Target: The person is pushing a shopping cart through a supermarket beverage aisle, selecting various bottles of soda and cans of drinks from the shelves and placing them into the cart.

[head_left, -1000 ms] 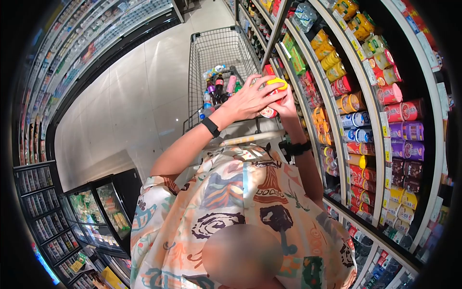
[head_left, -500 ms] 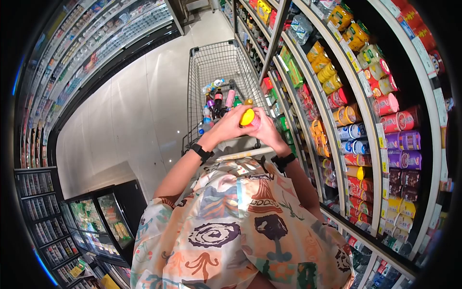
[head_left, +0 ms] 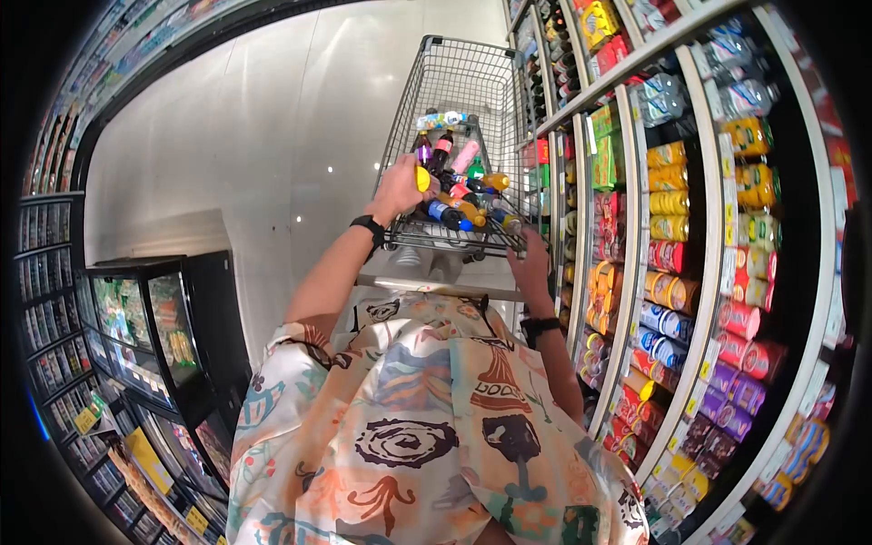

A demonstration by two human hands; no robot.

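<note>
My left hand [head_left: 397, 191] is closed on a container with a yellow lid [head_left: 422, 178], held over the near left part of a wire shopping cart [head_left: 413, 95]. Most of the container's body is hidden by the hand. Below and beside it in the cart lie several drink bottles, among them a dark cola bottle [head_left: 443, 147], a pink bottle [head_left: 465, 155], a bottle with a blue cap [head_left: 449, 216] and one with orange contents [head_left: 461, 210]. At the cart's near right corner my right hand [head_left: 530, 265] has its fingers apart, right by the rim, with nothing in it.
Along the right run shelves [head_left: 708, 300] packed with lidded jars, canisters and bottles, close to the cart's side. Pale floor [head_left: 263, 154] stretches on the left. A black glass-sided display case [head_left: 150, 318] stands at the lower left, with more racks [head_left: 45, 282] behind it.
Both hands were together on the yellow-lidded container; now the left alone holds it, moved left. My right hand has let go and dropped toward the cart's near right corner. The view has shifted.
</note>
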